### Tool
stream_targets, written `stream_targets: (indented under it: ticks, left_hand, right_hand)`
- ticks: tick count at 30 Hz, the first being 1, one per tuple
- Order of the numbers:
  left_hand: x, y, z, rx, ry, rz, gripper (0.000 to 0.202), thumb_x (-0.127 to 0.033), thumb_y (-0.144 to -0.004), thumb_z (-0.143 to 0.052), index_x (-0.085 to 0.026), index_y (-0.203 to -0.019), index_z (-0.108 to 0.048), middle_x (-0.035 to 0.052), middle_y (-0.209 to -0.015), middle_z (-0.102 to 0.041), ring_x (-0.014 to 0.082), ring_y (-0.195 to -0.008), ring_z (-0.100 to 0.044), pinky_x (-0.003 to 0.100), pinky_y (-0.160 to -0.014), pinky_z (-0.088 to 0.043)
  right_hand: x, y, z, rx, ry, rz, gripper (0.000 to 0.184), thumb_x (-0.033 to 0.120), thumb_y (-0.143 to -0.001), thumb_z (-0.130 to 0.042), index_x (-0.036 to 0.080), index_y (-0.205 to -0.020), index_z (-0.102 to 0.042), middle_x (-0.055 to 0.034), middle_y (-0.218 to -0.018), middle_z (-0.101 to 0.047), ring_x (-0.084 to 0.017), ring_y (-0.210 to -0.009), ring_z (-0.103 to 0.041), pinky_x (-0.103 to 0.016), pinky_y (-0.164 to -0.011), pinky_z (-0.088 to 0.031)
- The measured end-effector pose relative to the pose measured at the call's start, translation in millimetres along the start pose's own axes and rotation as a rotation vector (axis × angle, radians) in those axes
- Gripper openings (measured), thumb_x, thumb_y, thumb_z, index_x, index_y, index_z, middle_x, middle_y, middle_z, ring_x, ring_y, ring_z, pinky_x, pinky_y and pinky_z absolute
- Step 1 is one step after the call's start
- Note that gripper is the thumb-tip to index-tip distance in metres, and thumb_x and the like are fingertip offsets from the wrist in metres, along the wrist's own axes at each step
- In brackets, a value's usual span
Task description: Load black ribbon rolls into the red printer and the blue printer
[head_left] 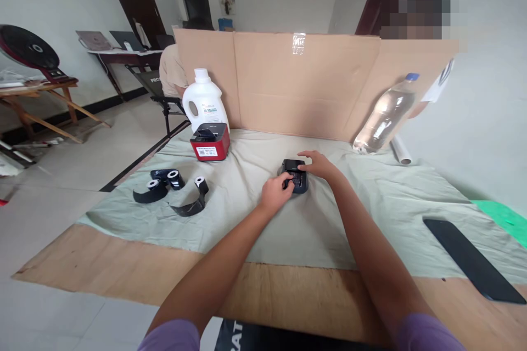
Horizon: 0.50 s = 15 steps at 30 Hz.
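A small black device (297, 176) sits on the pale green cloth (329, 219) near the table's middle. My left hand (275, 193) is curled at its near left side, fingers closed against it. My right hand (319, 165) lies over its top and right side with fingers stretched along it. A red and black box-shaped device (210, 142) stands further back on the left. Three rolls with black tape tails (173, 186) lie at the cloth's left part.
A white jug (204, 100) stands behind the red device. A clear plastic bottle (385, 115) leans on the cardboard screen (304, 82). A black flat strip (471, 258) lies right. A seated person (172, 72) is behind the screen's left end.
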<state>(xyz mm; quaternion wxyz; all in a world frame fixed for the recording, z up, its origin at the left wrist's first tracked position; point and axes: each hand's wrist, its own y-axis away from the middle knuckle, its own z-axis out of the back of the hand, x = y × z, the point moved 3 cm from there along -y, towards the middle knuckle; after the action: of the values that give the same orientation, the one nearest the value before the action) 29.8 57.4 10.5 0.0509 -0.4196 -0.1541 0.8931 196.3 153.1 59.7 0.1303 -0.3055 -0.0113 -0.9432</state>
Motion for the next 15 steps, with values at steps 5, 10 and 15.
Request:
stream_targets:
  ticks: [5, 10, 15]
  left_hand:
    - [0.6, 0.5, -1.2, 0.026, -0.019, -0.008, 0.028, -0.031, -0.089, -0.055, -0.027, -0.109, -0.073, 0.0011, -0.085, -0.074, 0.0178, -0.076, -0.066, 0.026, -0.069, -0.047]
    - [3.5, -0.4, 6.9, -0.015, -0.093, 0.010, 0.032, -0.038, -0.091, -0.055, -0.028, -0.120, -0.065, 0.0043, -0.115, -0.071, 0.0215, -0.102, -0.068, 0.031, -0.086, -0.050]
    - [13.7, 0.9, 7.4, 0.201, -0.222, -0.069, 0.106, -0.062, -0.068, -0.078, -0.019, -0.153, -0.031, 0.0169, -0.146, -0.054, 0.0346, -0.135, -0.051, 0.046, -0.113, -0.035]
  right_hand:
    - [-4.1, -0.3, -10.2, 0.245, -0.329, -0.340, 0.053, 0.033, -0.084, -0.069, 0.028, -0.136, -0.058, -0.0096, -0.120, -0.067, -0.025, -0.106, -0.062, -0.038, -0.084, -0.052]
    - [-2.2, 0.3, -8.7, 0.200, -0.329, -0.435, 0.058, 0.030, -0.078, -0.076, 0.022, -0.133, -0.058, -0.0107, -0.106, -0.071, -0.024, -0.094, -0.065, -0.037, -0.076, -0.054]
    - [-1.4, 27.8, -36.3, -0.128, -0.370, -0.386, 0.054, 0.034, -0.088, -0.065, 0.009, -0.134, -0.054, -0.0190, -0.115, -0.070, -0.027, -0.100, -0.068, -0.041, -0.088, -0.054]
